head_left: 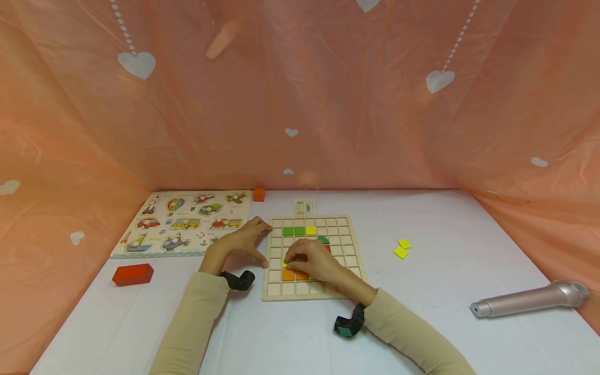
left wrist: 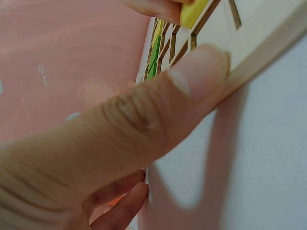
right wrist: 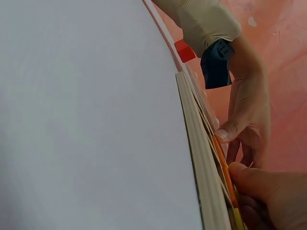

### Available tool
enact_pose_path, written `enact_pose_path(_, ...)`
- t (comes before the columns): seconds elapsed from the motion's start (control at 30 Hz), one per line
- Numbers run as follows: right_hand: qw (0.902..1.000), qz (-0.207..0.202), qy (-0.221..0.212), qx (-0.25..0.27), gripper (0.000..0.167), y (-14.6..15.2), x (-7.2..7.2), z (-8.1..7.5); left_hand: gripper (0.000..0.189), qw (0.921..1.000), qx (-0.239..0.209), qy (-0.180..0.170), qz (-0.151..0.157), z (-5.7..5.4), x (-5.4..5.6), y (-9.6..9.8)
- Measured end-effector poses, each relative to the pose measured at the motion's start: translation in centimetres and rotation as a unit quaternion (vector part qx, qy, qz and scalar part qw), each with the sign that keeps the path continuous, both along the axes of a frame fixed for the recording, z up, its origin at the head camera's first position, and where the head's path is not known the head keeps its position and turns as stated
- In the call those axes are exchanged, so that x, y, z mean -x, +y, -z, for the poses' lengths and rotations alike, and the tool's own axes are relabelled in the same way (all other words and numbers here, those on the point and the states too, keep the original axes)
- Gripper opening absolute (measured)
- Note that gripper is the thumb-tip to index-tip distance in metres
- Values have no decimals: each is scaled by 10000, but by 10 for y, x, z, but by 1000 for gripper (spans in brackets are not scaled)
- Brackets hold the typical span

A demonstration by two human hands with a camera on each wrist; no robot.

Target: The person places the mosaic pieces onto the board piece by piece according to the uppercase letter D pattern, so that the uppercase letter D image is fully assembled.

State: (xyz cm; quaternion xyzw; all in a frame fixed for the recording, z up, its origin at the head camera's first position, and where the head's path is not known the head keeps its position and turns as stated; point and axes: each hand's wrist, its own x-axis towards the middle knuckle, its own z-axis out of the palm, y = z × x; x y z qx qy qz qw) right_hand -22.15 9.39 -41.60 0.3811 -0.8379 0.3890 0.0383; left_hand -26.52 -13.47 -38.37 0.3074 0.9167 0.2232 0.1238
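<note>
A wooden grid board (head_left: 276, 289) lies on the white table, with green tiles (head_left: 294, 230) and a yellow tile (head_left: 311, 230) in an upper row. Orange tiles (head_left: 288, 275) fill cells lower down. My right hand (head_left: 315, 259) is over the board's middle and pinches a small yellow tile (left wrist: 193, 11) at a cell on the left side; its fingers partly cover the tile. At the board's left edge, my left hand (head_left: 241, 241) rests with thumb and fingers spread apart, the thumb (left wrist: 201, 72) touching the rim. A green quarter-round piece (head_left: 323, 239) and a red piece show beyond my right hand.
Two loose yellow tiles (head_left: 400, 252) lie right of the board. A small pattern card (head_left: 305, 207) is behind it. To the left are a picture puzzle board (head_left: 192, 212) and a red block (head_left: 133, 274); an orange block (head_left: 259, 195) stands at the back. A silvery-pink microphone (head_left: 525, 301) lies far right.
</note>
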Motion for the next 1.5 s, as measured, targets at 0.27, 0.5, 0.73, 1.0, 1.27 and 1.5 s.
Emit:
enact_pose_path(0.27, 9968, -6, 571, -562, 7, 4, 1, -4, 85, 10000, 32, 28, -15, 0, 0, -1)
enact_pose_path(0.5, 9947, -230, 610, -798, 8, 6, 1, -9, 85, 10000, 5, -10, -37, -2, -2, -1)
enact_pose_path(0.73, 9972, -4, 236, -712, 17, 21, 2, -27, 84, 10000, -68, 14, -23, -2, -3, -1)
enact_pose_path(1.0, 9972, 614, 374, -212, 22, 69, 6, -54, 84, 9999, -100, 26, -42, -1, -2, 0)
enact_pose_path(1.27, 9919, 1100, 639, -74, 27, 121, 1, -64, 85, 9999, -83, -31, -59, -2, -3, 0)
enact_pose_path(1.5, 9848, 1568, 737, -96, 29, 155, -3, -69, 84, 10000, -70, -7, -15, -2, -3, 0)
